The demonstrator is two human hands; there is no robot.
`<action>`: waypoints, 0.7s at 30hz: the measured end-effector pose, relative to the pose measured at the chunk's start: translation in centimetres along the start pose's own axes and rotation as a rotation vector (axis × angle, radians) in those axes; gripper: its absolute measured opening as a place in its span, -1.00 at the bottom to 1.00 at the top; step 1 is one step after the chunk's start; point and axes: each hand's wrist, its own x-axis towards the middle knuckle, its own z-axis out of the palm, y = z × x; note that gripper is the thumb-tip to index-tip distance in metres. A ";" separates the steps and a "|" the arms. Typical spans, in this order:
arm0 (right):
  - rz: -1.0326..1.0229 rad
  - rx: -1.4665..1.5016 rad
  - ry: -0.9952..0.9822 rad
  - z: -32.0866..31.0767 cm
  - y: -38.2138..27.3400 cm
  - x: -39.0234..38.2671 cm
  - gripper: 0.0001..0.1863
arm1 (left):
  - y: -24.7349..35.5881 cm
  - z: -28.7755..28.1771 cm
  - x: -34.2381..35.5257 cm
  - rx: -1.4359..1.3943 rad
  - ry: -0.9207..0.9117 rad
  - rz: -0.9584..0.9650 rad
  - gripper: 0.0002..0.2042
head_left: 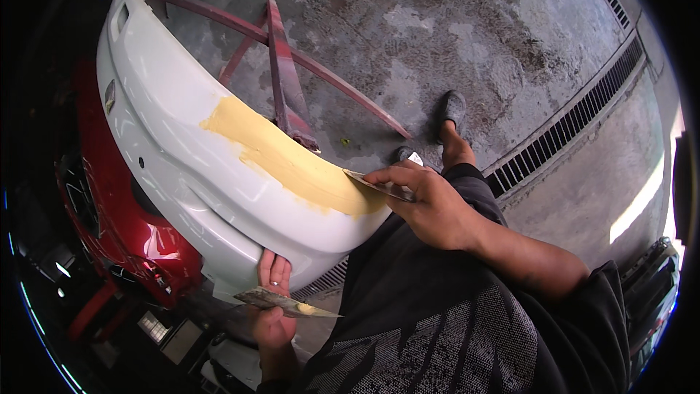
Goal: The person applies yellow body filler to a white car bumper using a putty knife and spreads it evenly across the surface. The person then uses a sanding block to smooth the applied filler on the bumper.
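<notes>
A white car bumper (171, 120) curves from the upper left to my waist, with a broad band of yellow body filler (281, 157) along its upper edge. My right hand (441, 208) pinches a thin putty spreader (394, 190), whose edge lies on the near end of that band. Below, my left hand (272, 328) grips a flat putty board (266, 298) between thumb and fingers, a dab of yellow filler (309, 309) near its tip. The fingertips of this hand, one wearing a ring, rest against the bumper's lower edge.
Under the bumper stands a dark red metal frame stand (281, 66) on the stained concrete floor (408, 44). A slotted drain grate (576, 113) crosses the right side. A red car (135, 211) stands beyond the bumper at left. My shoe (453, 107) is beside the stand.
</notes>
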 end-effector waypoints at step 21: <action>0.150 -0.055 0.018 -0.9 -2.2 -0.3 -0.58 | 0.4 -0.2 -0.2 -0.007 -0.027 0.010 0.04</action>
